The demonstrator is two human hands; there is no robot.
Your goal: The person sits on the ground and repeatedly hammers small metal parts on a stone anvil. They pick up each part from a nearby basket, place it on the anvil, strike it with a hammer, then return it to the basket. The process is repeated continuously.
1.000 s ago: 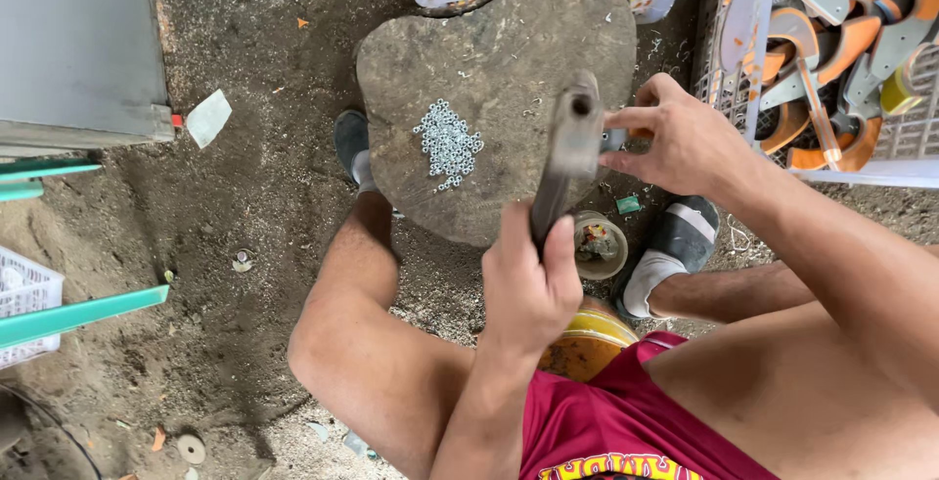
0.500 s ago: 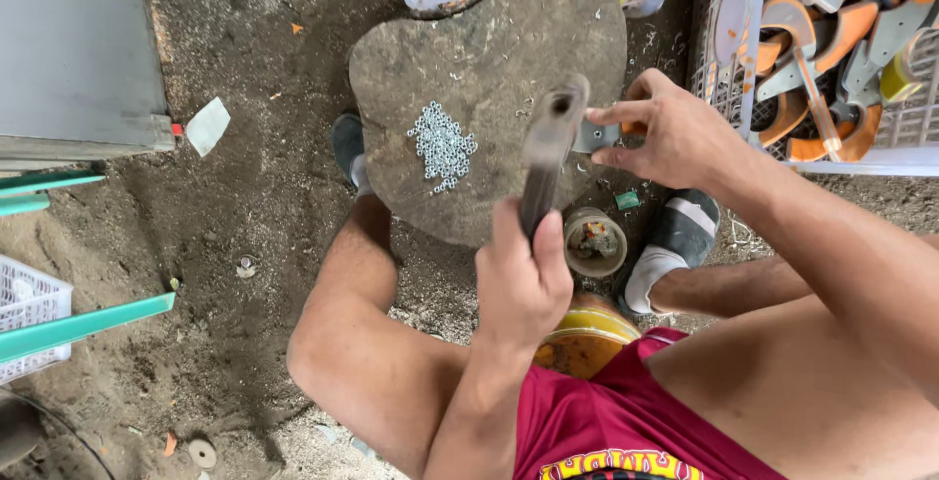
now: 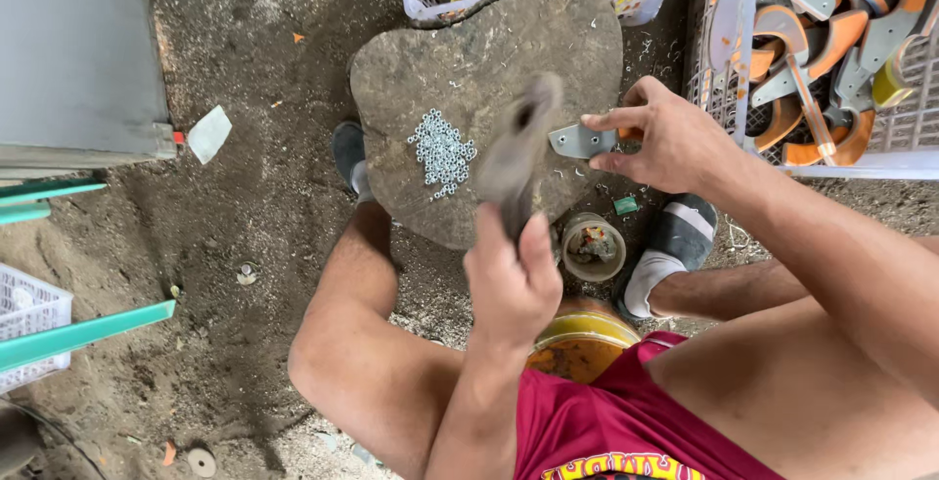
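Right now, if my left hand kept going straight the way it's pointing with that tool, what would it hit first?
Most likely the flat stone slab. The left hand grips a blurred hammer-like tool aimed up over the slab, between the pile of small metal rings and the grey metal piece in the right hand. Depth is unclear.

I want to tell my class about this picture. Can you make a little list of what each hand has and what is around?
left hand: grips a hammer, blurred, above the block
right hand: holds a flat grey metal piece on the block
wooden block: round, on the dirt floor
small metal rings: heaped on the block
baskets: white, holding orange and grey parts
small tub: beside the block
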